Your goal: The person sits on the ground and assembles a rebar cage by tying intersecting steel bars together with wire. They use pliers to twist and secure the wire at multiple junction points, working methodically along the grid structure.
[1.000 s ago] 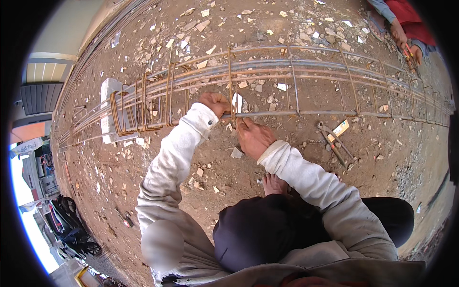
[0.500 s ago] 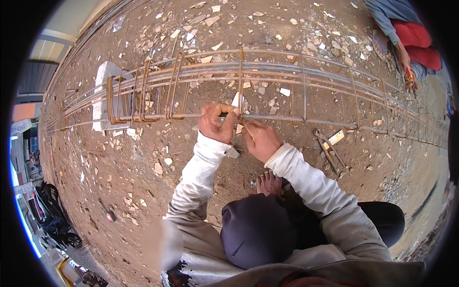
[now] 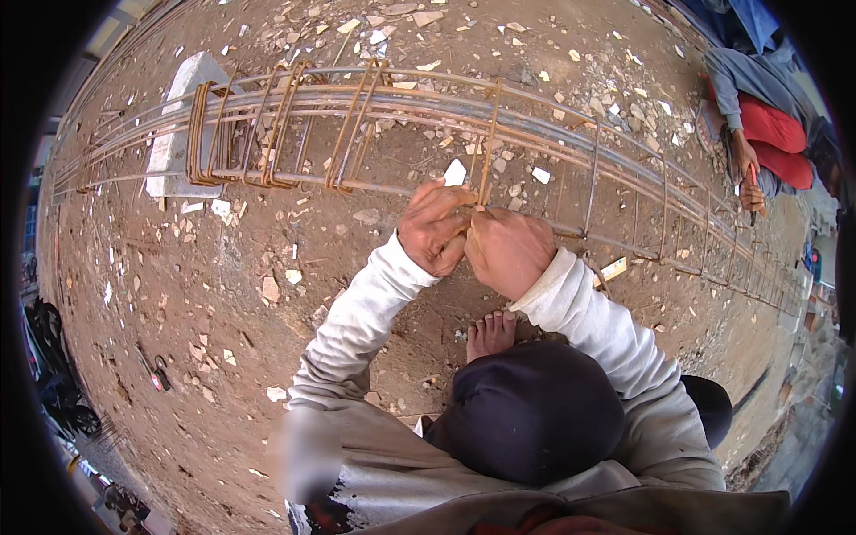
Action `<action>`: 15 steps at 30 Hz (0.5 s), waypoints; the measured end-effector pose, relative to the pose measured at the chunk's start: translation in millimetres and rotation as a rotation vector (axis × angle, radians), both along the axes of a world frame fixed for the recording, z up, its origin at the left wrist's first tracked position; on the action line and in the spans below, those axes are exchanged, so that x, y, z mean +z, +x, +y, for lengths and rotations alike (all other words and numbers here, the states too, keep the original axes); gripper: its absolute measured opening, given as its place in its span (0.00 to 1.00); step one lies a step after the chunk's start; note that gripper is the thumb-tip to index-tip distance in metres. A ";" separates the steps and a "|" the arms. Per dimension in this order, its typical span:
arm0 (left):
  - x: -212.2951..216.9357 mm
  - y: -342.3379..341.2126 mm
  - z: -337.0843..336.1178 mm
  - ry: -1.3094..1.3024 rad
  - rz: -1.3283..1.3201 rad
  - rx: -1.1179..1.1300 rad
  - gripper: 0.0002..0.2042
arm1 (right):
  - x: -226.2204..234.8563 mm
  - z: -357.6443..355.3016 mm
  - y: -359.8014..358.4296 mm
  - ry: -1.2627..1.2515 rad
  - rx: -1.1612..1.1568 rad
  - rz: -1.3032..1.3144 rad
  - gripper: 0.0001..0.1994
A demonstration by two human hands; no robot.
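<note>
The left hand [image 3: 434, 227] is curled closed, fingers bunched at the foot of an upright rusty stirrup [image 3: 489, 143] where it meets the near long bar of the rebar cage [image 3: 571, 156]. The right hand [image 3: 508, 250] presses knuckle to knuckle against it, also clenched tight at that same joint — what thin thing it pinches is too small to tell. Both pale sleeves come up from the lower edge, and a bare foot [image 3: 490, 334] rests on the dirt just under the hands.

The cage lies lengthwise across the ground, its long bars running from the left rim away to the right, with single stirrups spaced along the right stretch. To the left, a bunch of loose stirrups [image 3: 267, 125] crowds together — leaning, not evenly spaced — beside a white block [image 3: 174, 134] set under the bars. The dirt ground [image 3: 223, 339] is strewn with pale stone chips. At the far right another person [image 3: 758, 125] in red and grey crouches by the same cage, hands down at the bars.
</note>
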State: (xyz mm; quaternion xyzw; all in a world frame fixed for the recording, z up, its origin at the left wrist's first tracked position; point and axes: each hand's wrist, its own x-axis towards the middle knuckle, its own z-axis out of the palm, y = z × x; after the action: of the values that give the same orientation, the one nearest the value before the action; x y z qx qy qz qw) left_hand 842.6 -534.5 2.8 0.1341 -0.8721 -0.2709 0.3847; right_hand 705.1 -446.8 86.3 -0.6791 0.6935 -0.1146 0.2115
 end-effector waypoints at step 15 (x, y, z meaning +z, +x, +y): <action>-41.9 -29.9 26.7 -0.014 0.315 0.416 0.20 | 21.6 -63.6 -36.7 0.094 0.093 0.186 0.09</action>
State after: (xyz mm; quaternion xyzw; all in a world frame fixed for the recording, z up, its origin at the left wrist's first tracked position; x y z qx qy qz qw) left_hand 812.8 -507.9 -39.2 0.2642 -0.7570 -0.1972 0.5641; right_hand 668.4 -510.4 107.9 -0.7075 0.6826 -0.0084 0.1828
